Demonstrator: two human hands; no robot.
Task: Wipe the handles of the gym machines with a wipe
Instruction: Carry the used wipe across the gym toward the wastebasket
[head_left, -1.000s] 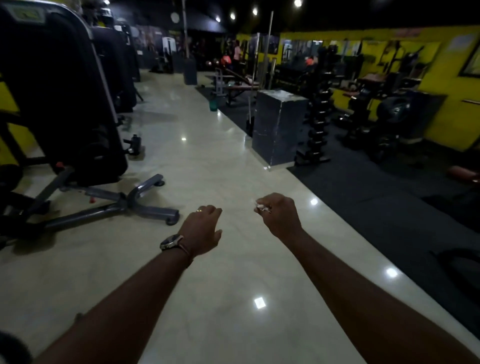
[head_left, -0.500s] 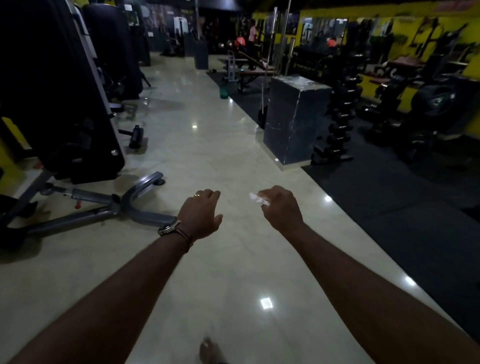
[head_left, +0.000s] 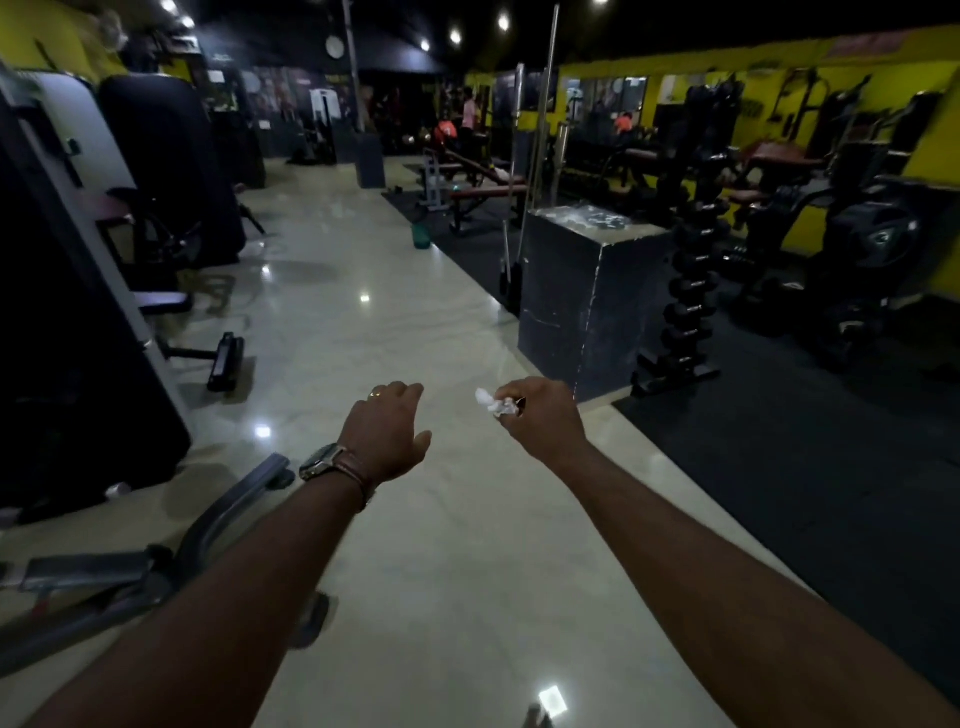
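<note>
Both my arms reach forward over a shiny pale floor. My right hand (head_left: 543, 418) grips a small crumpled white wipe (head_left: 491, 402) that sticks out to the left of its fingers. My left hand (head_left: 387, 434), with a ring and a wristwatch, hangs with loosely curled fingers and holds nothing. A black gym machine (head_left: 78, 322) with a grey floor frame (head_left: 223, 506) stands close on the left, apart from both hands. No machine handle is near either hand.
A dark block (head_left: 587, 296) stands ahead right at the edge of the black mat (head_left: 779, 467), with a dumbbell rack (head_left: 691, 291) beside it. Benches (head_left: 483, 195) and more machines line the yellow wall (head_left: 935, 171). People stand far back. A green bottle (head_left: 421, 236) sits on the floor.
I have walked forward along the aisle: the left machine and the dark block are nearer. Both hands stay in the same pose, and more of the wipe now shows beyond my right fingers.
</note>
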